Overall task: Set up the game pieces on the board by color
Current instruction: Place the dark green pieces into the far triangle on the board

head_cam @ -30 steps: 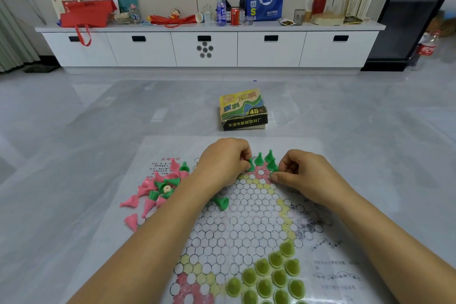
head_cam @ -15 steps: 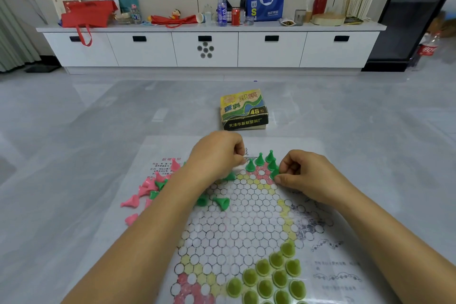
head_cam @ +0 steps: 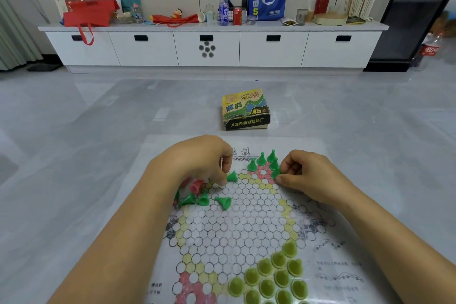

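A: Where is the board lying?

B: The paper board [head_cam: 237, 229] is lying flat on the grey floor [head_cam: 74, 155], and both forearms are reaching over it toward its far point.

A: What is the left hand doing?

B: The left hand [head_cam: 197, 158] is curling its fingers down at the far-left edge of the honeycomb, fingertips right beside a tilted green piece [head_cam: 232, 176]. I cannot tell whether the fingers are actually gripping it or only touching it.

A: And the right?

B: The right hand [head_cam: 303, 173] is pinching a green cone [head_cam: 276, 172] between thumb and forefinger at the right edge of the far point, with the other fingers folded in.

A: Which pieces are already standing?

B: Standing green cones [head_cam: 261, 158] are lining the far point, upright, between the two hands. At the near point, olive-green pieces [head_cam: 274, 276] are filling the triangle (they are looking blurred this close to the lens).

A: Any loose ones?

B: Yes. Toppled green cones [head_cam: 223, 202] are lying on their sides on the board's left part, just under the left wrist, and a pink piece [head_cam: 196, 186] is lying beside them, partly hidden by the hand.

A: Anything else nearby?

B: The game box [head_cam: 245, 109] is sitting on the floor just beyond the board, and a white cabinet [head_cam: 212, 47] is running along the wall behind it.
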Demonstrator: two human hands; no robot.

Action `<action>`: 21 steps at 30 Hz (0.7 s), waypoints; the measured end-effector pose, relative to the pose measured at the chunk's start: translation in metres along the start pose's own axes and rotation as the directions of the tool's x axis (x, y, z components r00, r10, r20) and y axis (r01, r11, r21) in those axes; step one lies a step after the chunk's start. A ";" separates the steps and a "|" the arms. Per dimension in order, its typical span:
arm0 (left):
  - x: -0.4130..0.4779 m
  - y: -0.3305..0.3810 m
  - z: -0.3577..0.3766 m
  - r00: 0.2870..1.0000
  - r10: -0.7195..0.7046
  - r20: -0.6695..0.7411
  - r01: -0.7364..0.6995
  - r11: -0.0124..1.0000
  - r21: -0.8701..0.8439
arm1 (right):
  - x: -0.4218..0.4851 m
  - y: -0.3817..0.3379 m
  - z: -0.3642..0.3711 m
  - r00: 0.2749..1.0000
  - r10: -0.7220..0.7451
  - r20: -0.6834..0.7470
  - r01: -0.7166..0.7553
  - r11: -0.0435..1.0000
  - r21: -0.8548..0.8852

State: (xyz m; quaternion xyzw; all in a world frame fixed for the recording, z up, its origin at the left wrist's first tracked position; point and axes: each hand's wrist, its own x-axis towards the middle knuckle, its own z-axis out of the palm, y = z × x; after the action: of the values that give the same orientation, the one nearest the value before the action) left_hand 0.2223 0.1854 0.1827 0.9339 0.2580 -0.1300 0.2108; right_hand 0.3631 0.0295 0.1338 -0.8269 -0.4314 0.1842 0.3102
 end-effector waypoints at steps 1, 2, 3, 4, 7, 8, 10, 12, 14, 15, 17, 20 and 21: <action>0.001 0.000 0.001 1.000 -0.008 0.016 0.008 1.000 0.006 | 0.000 0.000 0.000 1.000 -0.001 0.000 0.001 1.000 -0.001; 0.001 0.000 0.002 1.000 -0.012 0.027 0.011 1.000 0.014 | 0.000 0.000 0.000 1.000 -0.003 0.000 0.003 1.000 0.000; 0.001 0.000 0.003 0.999 -0.012 0.035 0.011 1.000 0.020 | 0.000 0.000 0.000 1.000 -0.004 0.000 0.004 1.000 0.000; 0.001 -0.001 0.003 0.999 -0.012 0.040 0.011 1.000 0.022 | 0.000 0.000 0.000 1.000 -0.004 0.000 0.004 1.000 0.001; -0.002 0.000 -0.002 0.997 0.005 0.071 -0.007 1.000 0.027 | 0.000 0.000 0.000 1.000 -0.003 0.001 0.003 1.000 0.004; -0.004 -0.001 -0.004 0.995 0.013 0.095 -0.015 1.000 0.025 | 0.001 0.000 -0.001 1.000 -0.001 0.003 0.001 1.000 0.005; -0.007 0.001 -0.007 0.988 0.018 0.153 -0.020 1.000 0.009 | 0.001 -0.001 -0.001 1.000 0.012 0.015 -0.012 1.000 0.020; -0.009 0.004 -0.006 0.977 0.004 0.212 -0.002 1.000 -0.012 | 0.001 -0.001 -0.002 0.999 0.028 0.028 -0.029 0.998 0.053; -0.008 0.008 -0.002 0.966 0.002 0.258 -0.003 1.000 0.002 | 0.001 -0.001 -0.002 0.999 0.036 0.033 -0.038 0.997 0.063; -0.007 0.010 0.001 0.963 0.007 0.271 -0.010 1.000 0.011 | 0.001 0.000 -0.002 0.999 0.040 0.032 -0.042 0.997 0.063; -0.004 0.012 0.005 0.959 0.011 0.282 -0.017 1.000 0.018 | 0.002 0.001 -0.002 0.999 0.043 0.026 -0.044 0.997 0.061; -0.002 0.011 0.006 0.960 0.022 0.278 -0.028 0.999 0.017 | 0.002 0.001 -0.002 0.999 0.046 0.009 -0.047 0.995 0.092; -0.003 0.011 0.005 0.965 0.033 0.261 -0.036 0.999 0.009 | 0.002 0.001 -0.002 0.999 0.046 -0.010 -0.044 0.992 0.117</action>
State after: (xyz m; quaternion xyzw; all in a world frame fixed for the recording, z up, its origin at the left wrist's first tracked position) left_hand 0.2250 0.1737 0.1827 0.9144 0.2108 -0.2497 0.2389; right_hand 0.3661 0.0299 0.1347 -0.8181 -0.3991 0.2110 0.3563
